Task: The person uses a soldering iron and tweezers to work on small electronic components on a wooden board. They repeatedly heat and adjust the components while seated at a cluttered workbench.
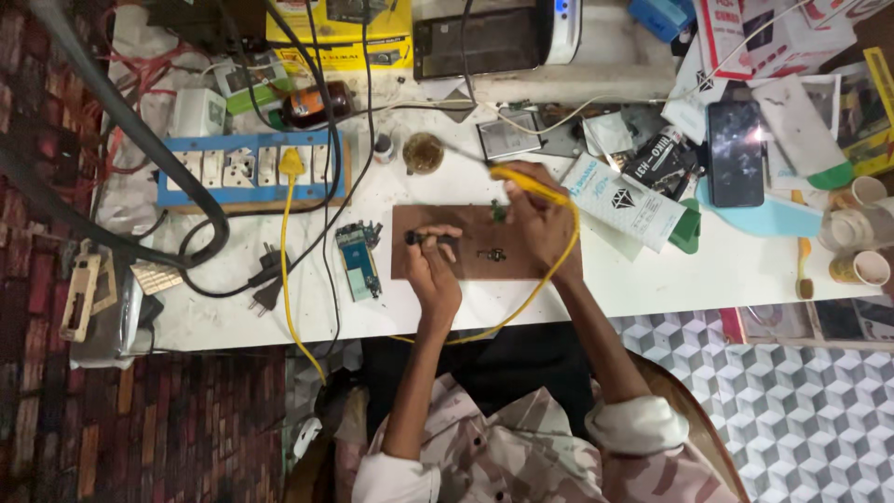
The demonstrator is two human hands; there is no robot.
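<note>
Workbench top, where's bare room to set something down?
Bare white table lies right of the brown board, below the white packet. Another patch lies between the circuit board and black plugs. The back edge and right corner are crowded.

Yellow soldering iron [529, 183] w/ yellow cord, tilted, tip up-left. Small dark tool [430, 239] lies flat over brown mat [470, 265].

PCB [358, 261] left of board [466, 265]

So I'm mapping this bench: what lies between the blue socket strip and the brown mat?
In the head view, between the blue socket strip and the brown mat lies a small blue circuit board, crossed by black cables on the white table.
</note>
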